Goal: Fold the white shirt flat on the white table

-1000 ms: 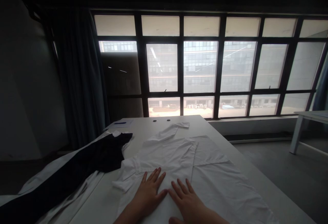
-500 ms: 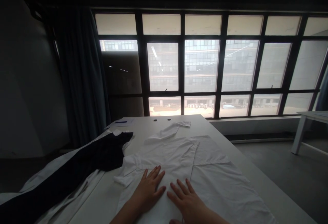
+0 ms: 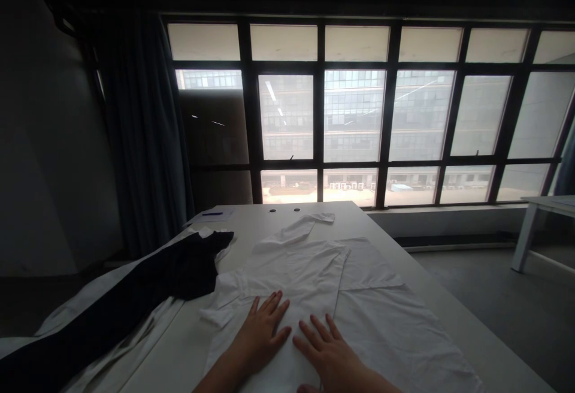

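Observation:
A white shirt (image 3: 377, 321) lies spread on the table, with one part folded over toward the left. One sleeve stretches toward the far end, and a short folded piece sticks out on the left. My left hand (image 3: 263, 330) rests flat on the folded layer, palm down with fingers apart. Just to its right, my right hand (image 3: 330, 351) is also flat on the fabric near the fold's edge, its fingers spread. Neither hand grips anything.
Black and white garments (image 3: 175, 273) are heaped along the left side of the white table (image 3: 453, 309). A pen (image 3: 212, 214) lies on paper at the far left. Another table (image 3: 530, 225) stands at right, beyond a floor gap. Windows and a dark curtain (image 3: 144, 141) form the background.

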A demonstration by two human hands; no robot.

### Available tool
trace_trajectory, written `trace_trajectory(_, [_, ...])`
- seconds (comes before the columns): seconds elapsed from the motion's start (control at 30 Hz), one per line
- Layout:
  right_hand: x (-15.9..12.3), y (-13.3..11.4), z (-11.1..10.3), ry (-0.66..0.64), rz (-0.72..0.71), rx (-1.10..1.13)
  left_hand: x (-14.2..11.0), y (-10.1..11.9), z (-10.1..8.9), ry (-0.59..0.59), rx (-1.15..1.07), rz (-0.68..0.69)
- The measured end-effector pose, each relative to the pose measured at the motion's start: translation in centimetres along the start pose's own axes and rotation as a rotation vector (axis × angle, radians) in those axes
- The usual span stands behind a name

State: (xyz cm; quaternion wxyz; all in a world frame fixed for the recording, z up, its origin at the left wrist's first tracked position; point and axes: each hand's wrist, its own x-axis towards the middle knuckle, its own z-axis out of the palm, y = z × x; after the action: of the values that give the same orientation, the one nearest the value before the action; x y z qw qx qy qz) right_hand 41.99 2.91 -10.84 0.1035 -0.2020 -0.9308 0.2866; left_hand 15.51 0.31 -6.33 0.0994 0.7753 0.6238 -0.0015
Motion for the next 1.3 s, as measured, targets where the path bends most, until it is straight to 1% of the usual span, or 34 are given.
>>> trace_trajectory(0.17, [-0.1, -0.1, -0.3, -0.028, 0.004, 0.022, -0.1, 0.1, 0.0, 0.004, -0.004, -0.001])
trace_trajectory(0.4, [-0.1, -0.2, -0.3, -0.01, 0.002, 0.007, 0.0, 0.0, 0.1, 0.007, 0.006, 0.004])
trace_trajectory(0.63, [-0.2, -0.4, -0.5, -0.024, 0.017, 0.023, 0.0, 0.1, 0.0, 0.002, -0.003, 0.0])
trace_trajectory(0.9, [-0.2, -0.4, -0.3, 0.005, 0.012, 0.006, 0.0, -0.2, 0.3, 0.015, 0.011, 0.007])
trace_trajectory(1.3, [-0.3, -1.0, -1.3, -0.064, 0.035, 0.058, 0.1, -0.1, 0.3, 0.015, 0.001, 0.009])
